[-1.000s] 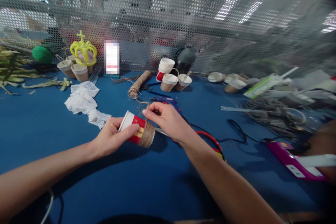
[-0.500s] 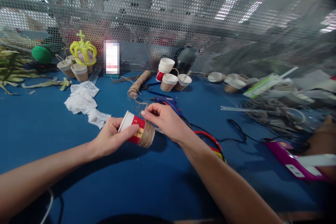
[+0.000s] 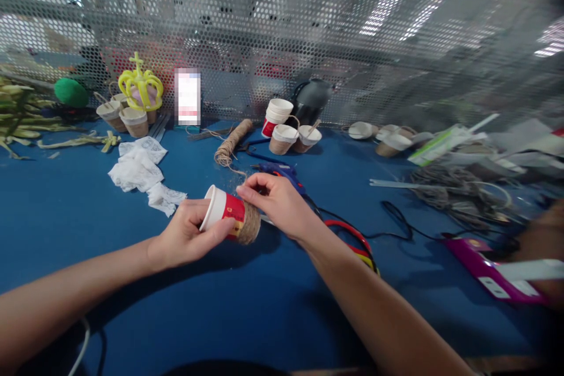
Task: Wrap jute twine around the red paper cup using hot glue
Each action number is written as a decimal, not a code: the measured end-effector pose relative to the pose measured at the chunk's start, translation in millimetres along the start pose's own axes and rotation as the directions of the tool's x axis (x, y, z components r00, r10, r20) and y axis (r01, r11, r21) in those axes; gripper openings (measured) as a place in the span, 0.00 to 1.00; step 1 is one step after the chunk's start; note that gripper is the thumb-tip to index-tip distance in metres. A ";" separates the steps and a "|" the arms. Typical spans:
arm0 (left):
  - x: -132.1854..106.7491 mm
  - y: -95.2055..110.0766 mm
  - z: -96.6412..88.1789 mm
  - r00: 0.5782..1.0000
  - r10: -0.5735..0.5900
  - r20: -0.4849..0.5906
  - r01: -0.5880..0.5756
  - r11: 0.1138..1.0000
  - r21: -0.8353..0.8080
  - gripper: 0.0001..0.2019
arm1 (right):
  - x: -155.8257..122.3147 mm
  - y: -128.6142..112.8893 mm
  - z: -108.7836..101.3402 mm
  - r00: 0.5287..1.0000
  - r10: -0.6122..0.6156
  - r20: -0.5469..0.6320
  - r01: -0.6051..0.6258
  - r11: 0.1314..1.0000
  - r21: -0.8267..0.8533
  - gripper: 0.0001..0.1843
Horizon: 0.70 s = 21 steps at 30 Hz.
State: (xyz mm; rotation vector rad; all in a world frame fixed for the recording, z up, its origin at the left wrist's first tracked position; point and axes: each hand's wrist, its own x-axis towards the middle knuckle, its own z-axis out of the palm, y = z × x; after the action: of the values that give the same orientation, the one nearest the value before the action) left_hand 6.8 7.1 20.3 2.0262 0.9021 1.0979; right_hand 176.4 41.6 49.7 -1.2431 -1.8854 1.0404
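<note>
My left hand grips a red and white paper cup, tilted on its side with the mouth facing left. Brown twine is wound round the cup's base end. Close to that end, my right hand pinches the twine strand between thumb and forefinger. The strand runs back to a long twine roll lying on the blue table. Just behind my right hand lies a blue glue gun, partly covered by it.
White crumpled cloth lies left of the cup. Twine-wrapped cups and a stack of paper cups stand behind. A purple power strip, cables and grey cord bundles occupy the right. Perforated metal closes the back.
The cup has turned slightly in my left hand, so more of its open mouth shows. My right hand stays nearly in place at the twine.
</note>
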 end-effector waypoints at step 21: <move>0.7 0.1 1.0 0.971 0.235 -0.052 -0.219 0.954 0.207 0.09 | -5.8 -6.5 -15.5 0.991 0.090 0.095 -0.100 0.990 0.103 0.13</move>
State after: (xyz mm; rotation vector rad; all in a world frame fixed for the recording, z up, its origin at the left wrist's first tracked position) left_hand 8.0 7.4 20.2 2.3127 0.8619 1.2588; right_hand 188.6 38.7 62.3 -1.2526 -1.8253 1.2512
